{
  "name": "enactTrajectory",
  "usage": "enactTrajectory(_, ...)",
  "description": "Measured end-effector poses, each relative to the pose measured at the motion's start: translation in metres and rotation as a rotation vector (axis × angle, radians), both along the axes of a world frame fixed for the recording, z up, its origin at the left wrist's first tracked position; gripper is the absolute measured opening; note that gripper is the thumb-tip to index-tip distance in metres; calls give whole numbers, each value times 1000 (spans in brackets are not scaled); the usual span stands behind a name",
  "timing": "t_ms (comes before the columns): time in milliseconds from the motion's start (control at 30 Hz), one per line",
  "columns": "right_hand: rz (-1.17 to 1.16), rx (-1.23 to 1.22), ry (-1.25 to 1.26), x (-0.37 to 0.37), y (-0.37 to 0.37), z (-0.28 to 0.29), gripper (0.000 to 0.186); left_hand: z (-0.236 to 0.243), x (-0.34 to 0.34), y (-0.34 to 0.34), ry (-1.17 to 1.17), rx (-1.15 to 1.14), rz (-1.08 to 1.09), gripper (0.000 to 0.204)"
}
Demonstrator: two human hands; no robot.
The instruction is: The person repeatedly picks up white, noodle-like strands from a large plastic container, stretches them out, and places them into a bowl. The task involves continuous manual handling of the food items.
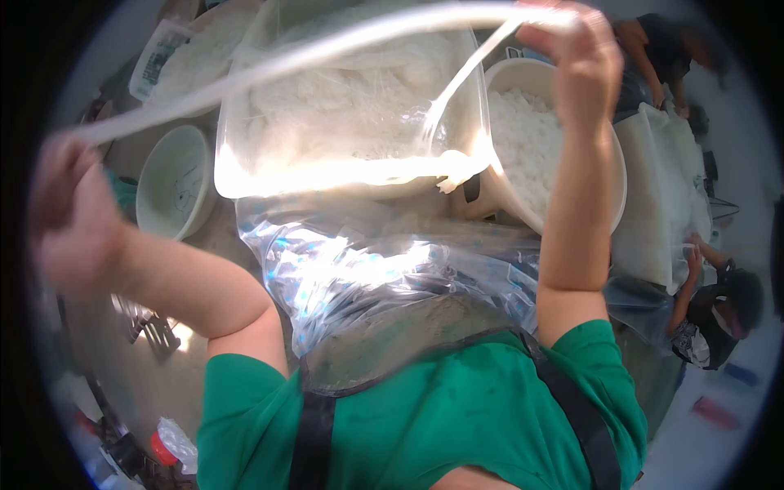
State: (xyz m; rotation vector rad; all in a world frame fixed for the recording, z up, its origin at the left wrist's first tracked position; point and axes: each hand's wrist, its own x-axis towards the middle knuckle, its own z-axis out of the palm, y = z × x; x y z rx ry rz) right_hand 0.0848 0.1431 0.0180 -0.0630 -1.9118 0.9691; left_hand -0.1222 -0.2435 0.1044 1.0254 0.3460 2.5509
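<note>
Fingers of the right hand [572, 49] pinch one end of a long white noodle strip [310, 49], arm raised high with the forearm upright. Left hand [69, 204], blurred, seems closed on the strip's other end, elbow bent and forearm lifted to the side. Between them the strip stretches taut above a clear plastic tub [474, 139] filled with white noodles. Just right of it stands a white bucket [531, 77] holding more white noodles. A pale green bowl [175, 184] lies left of the tub. Crinkled clear plastic sheet [359, 261] spreads beneath.
</note>
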Motion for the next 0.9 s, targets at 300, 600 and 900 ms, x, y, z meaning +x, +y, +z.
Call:
enactTrajectory(300, -75, 401, -473, -9, 23, -29, 22, -123, 67, 172, 780, -853, 183, 11)
enactTrajectory(600, 465, -332, -414, 11, -50, -64, 17, -124, 90, 226, 1008, -926, 787, 10)
enactTrajectory(900, -50, 158, -196, 24, -57, -30, 17, -162, 149, 218, 826, -1143, 269, 30)
